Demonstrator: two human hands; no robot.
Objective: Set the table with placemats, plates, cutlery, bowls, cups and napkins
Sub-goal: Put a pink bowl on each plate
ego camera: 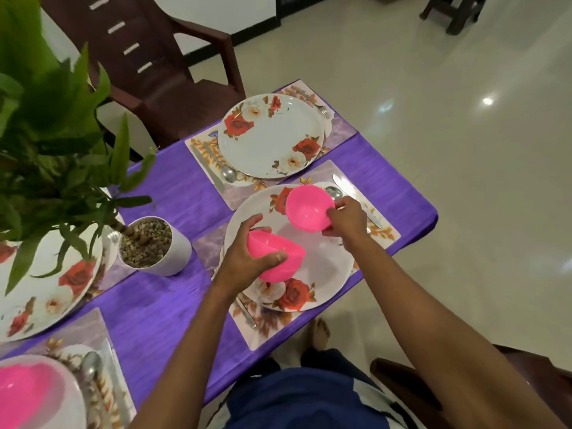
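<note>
Head view, looking down on a purple-clothed table (161, 305) with floral placemats, plates and cutlery laid out. Near plate (318, 267) on its placemat (272, 329) at the table's corner edge, close to the drop; far plate (269, 137) beyond it on its own mat, a fork (322, 109) on one side and a spoon (227, 173) on the other. Potted plant (158, 246) just beside the near setting.

Above the near plate, two pink bowls, both tilted. Left hand (250, 258) curled over the lower bowl (278, 258), thumb across its wall, bowl close to the plate or perhaps resting on it; hard to say which from this angle. Right hand (346, 221) pinching the upper bowl (309, 207) at its rim, clear of the plate, mouth turned toward the camera. A third pink bowl (21, 394) already sitting on a plate at the lower left.

Risks, as a judgement. Largest: near plate and mat so close to the corner that a downward push while seating a bowl could tip or slide them off. Next: rim pinch on the upper bowl looks light, so a slip on the reach to the far plate could drop it onto the china. Smaller: right forearm passing over the knife (343, 184) and spoon by the near plate, liable to knock them askew. Smallest: left elbow brushing the plant's leaves.
</note>
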